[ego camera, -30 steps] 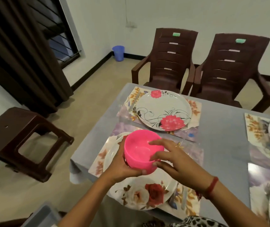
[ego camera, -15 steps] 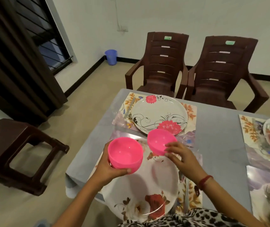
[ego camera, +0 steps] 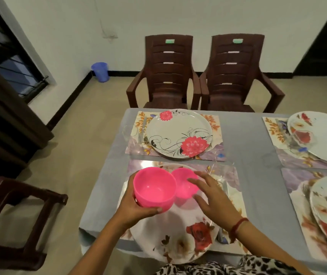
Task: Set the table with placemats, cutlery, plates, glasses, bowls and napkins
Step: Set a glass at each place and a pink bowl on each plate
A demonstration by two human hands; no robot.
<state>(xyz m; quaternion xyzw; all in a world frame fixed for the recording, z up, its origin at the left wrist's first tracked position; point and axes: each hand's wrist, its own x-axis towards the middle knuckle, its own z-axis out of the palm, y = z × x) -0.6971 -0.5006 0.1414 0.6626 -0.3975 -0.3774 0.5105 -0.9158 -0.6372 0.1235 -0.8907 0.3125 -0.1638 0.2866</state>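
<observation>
A dark brown stool (ego camera: 17, 213) stands on the floor at far left, and a blue bin (ego camera: 100, 72) sits in the corner by the wall. A desk (ego camera: 247, 139) under a grey cloth is laid with floral placemats and plates. At its near left edge, the left hand (ego camera: 134, 209) grips a pink bowl (ego camera: 154, 187) from below and holds it raised above the near plate (ego camera: 188, 235), which has a red rose print. A second pink bowl (ego camera: 182, 185) sits just to its right on that plate. The right hand (ego camera: 212, 197) is beside this bowl with its fingers spread and nearly straight, gripping nothing. Behind lies a plate with pink flowers (ego camera: 178, 133) on its own placemat (ego camera: 214, 122). Two brown plastic chairs (ego camera: 168, 76) stand beyond the desk. At far right are two more plates (ego camera: 325, 135) on placemats.
</observation>
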